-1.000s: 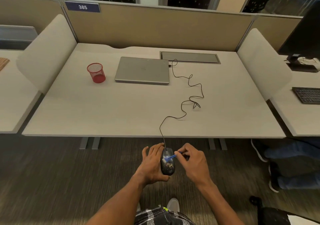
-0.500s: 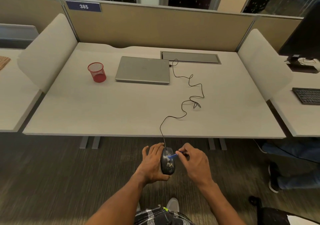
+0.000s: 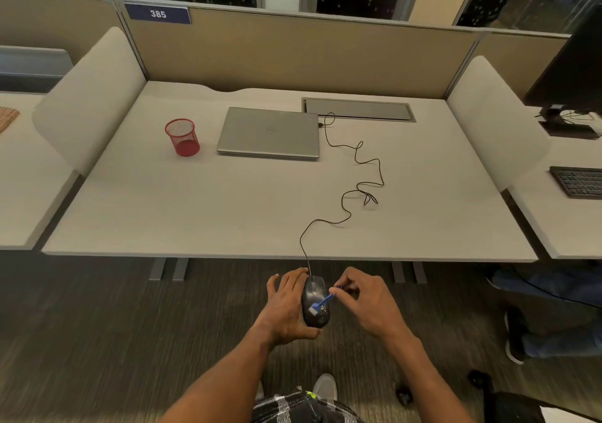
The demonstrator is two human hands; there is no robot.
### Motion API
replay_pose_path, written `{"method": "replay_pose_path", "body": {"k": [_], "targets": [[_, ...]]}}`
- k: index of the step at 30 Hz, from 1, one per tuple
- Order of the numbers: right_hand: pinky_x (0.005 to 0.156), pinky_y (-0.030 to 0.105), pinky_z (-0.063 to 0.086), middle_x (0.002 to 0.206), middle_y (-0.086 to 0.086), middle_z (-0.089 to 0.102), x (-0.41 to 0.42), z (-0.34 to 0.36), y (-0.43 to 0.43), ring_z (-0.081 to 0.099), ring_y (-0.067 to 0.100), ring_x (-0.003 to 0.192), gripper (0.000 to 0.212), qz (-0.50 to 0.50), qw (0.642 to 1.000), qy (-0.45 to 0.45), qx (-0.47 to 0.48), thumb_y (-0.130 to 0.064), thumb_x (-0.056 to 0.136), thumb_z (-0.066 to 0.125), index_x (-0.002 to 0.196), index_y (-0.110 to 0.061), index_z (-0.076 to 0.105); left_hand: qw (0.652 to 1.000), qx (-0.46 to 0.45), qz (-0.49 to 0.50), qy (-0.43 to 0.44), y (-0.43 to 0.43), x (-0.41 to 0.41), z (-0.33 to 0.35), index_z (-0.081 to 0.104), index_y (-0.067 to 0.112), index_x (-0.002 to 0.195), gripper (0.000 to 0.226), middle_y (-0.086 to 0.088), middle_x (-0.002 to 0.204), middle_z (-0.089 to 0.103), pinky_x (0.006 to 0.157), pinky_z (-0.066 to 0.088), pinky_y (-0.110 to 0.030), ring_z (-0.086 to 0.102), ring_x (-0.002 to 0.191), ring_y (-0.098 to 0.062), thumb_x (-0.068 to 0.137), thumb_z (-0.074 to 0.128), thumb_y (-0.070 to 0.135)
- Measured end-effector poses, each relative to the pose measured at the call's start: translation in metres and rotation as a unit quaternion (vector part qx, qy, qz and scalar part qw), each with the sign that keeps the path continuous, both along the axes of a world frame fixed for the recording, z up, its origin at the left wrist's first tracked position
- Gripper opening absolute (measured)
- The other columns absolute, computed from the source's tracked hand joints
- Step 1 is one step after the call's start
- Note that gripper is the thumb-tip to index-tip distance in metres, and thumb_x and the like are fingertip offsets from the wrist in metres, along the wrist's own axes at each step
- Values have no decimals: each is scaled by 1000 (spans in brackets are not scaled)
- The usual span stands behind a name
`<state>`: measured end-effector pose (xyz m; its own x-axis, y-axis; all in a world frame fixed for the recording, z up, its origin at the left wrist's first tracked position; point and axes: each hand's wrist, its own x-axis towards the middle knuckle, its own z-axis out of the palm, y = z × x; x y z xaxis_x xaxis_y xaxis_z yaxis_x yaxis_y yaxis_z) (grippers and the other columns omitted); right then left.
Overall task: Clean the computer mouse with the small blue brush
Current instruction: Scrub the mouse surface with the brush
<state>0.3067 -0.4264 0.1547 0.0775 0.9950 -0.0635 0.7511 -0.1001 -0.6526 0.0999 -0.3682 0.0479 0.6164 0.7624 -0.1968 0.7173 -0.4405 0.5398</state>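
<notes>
A black wired computer mouse (image 3: 315, 305) is held in the air in front of the desk's near edge, above the carpet. My left hand (image 3: 286, 305) grips it from the left side, fingers curled round its body. My right hand (image 3: 365, 302) pinches the handle of the small blue brush (image 3: 324, 302). The brush's pale bristle end rests on the middle of the mouse's top. The mouse's black cable (image 3: 355, 175) runs up over the desk edge and winds across to the laptop (image 3: 268, 132).
The closed grey laptop lies at the back of the beige desk (image 3: 163, 207), with a red mesh cup (image 3: 183, 137) to its left. Padded dividers flank the desk. A keyboard (image 3: 578, 181) sits on the right neighbouring desk. Another person's legs and shoes (image 3: 534, 331) are at right.
The brush head has slid from the front of the mouse down toward its middle. My right hand shifted slightly right; my left hand keeps the mouse in place.
</notes>
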Motion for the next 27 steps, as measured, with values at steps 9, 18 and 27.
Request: {"method": "replay_pose_path", "body": {"k": [9,18,27], "targets": [[64,27,60,79,-18,65,-3,-7,1,66,2,71,8,-103,988,-23,111,-29,94,72,95,-27,64,1000,-1,1,-3,3,2,-1,13,21,165,128,3,170,18,129,-5,-56,9,159,-16,68,72,80],[64,29,55,80,-7,63,-14,-18,-6,58,7,71,8,-61,989,-75,110,-27,95,69,95,-23,62,1000,7,2,-2,3,5,2,15,21,164,125,2,170,19,129,-6,-55,10,158,-16,69,73,79],[66,28,57,84,-8,66,-18,-18,-4,62,6,76,7,-87,992,-23,88,-26,96,69,95,-24,63,1000,6,-1,-1,4,6,-1,15,20,164,126,2,170,20,129,-6,-56,10,159,-17,69,72,80]]}}
